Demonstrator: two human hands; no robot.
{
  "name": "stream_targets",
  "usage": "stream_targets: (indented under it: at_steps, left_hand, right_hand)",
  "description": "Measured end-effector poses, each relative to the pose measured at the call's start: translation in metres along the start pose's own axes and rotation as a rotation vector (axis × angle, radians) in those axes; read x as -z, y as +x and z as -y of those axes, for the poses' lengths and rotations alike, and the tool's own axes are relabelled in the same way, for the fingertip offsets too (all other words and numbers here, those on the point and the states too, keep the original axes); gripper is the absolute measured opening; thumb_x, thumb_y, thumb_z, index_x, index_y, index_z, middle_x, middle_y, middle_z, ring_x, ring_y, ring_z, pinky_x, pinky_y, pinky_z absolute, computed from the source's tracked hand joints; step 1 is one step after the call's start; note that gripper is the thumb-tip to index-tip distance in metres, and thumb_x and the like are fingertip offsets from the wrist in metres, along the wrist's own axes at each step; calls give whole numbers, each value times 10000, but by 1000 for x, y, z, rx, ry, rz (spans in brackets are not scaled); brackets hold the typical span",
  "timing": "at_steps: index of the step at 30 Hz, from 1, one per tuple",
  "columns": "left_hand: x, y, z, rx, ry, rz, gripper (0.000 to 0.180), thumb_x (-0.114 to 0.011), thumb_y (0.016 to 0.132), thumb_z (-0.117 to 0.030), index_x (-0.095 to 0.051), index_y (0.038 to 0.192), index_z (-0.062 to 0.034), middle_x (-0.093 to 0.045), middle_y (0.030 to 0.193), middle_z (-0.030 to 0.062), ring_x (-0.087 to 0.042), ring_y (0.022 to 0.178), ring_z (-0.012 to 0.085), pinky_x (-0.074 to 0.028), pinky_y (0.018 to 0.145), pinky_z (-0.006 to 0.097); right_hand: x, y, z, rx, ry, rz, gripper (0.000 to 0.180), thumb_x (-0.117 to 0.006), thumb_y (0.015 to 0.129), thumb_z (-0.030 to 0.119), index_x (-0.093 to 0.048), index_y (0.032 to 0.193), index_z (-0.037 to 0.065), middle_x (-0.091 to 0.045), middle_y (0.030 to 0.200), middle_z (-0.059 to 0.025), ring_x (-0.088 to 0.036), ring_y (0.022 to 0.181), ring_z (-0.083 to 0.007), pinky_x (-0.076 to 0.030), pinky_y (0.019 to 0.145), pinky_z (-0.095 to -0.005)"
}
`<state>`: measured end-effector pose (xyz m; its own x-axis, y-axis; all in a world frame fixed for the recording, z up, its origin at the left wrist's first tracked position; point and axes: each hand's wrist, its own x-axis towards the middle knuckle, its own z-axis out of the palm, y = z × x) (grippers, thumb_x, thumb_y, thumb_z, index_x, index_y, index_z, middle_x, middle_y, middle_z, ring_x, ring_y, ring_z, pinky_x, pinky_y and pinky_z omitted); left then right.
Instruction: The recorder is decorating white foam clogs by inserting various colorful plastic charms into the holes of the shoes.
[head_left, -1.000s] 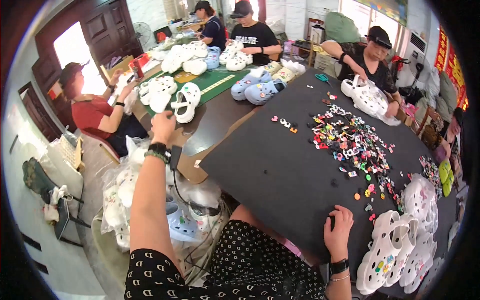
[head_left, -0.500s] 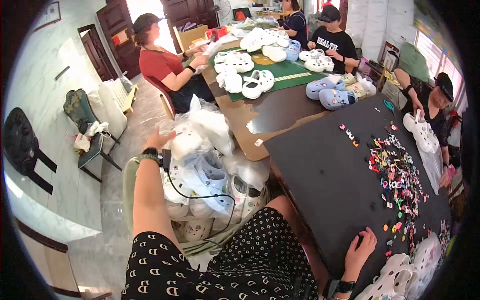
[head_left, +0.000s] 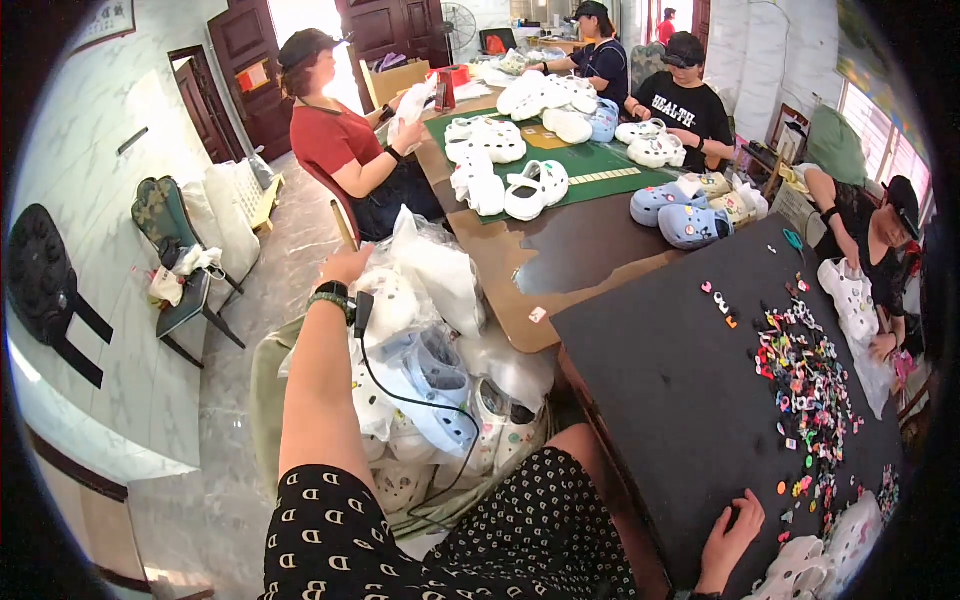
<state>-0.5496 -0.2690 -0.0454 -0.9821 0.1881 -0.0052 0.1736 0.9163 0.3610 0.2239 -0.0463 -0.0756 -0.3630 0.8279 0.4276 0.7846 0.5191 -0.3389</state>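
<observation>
My left hand [head_left: 347, 264] is at the top of a heap of bagged clogs, its fingers bent down and closed at the edge of a clear plastic bag [head_left: 388, 298] with white clogs inside; the fingertips are partly hidden. Below it in the heap lies a pair of light-blue clogs [head_left: 432, 392] in plastic. A green sack [head_left: 276, 400] surrounds the heap. My right hand [head_left: 733, 540] rests on the black tabletop [head_left: 640, 400], fingers loosely curved and apart, holding nothing. Beside it are small colourful shoe charms [head_left: 808, 390] and white clogs [head_left: 795, 572].
A brown table [head_left: 525, 318] with a green mat [head_left: 600, 180] holds white clogs [head_left: 536, 190] and blue clogs [head_left: 695, 226]. Several people sit around the tables; one at right handles bagged white clogs [head_left: 848, 300]. A black cable [head_left: 425, 406] hangs from my left wrist. Chairs stand at left.
My left hand has gone from spread fingers above the heap to bent fingers at the bag. The person in red now holds up something white. The view has shifted slightly.
</observation>
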Motion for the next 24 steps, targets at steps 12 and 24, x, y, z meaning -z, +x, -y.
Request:
stream_targets:
  at_steps: [12, 24]
  left_hand:
    - [-5, 139, 67, -428, 766, 214, 578, -696, 761, -519, -728, 977, 15, -663, 1138, 244, -663, 1054, 318, -535, 856, 386]
    - [-70, 92, -107, -156, 268, 200, 977, -469, 775, -801, -39, 1548, -387, -185, 1548, 306, -350, 1387, 432, -317, 1115, 505]
  right_hand:
    - [-4, 26, 12, 140, 9, 37, 158, -558, 955, 130, -601, 1047, 9, -588, 1197, -199, -534, 1076, -389, -431, 949, -490]
    - [17, 20, 38, 48, -209, 59, 158, -593, 904, 59, -592, 1048, -5, -581, 1209, -208, -542, 1082, -394, -445, 951, -468]
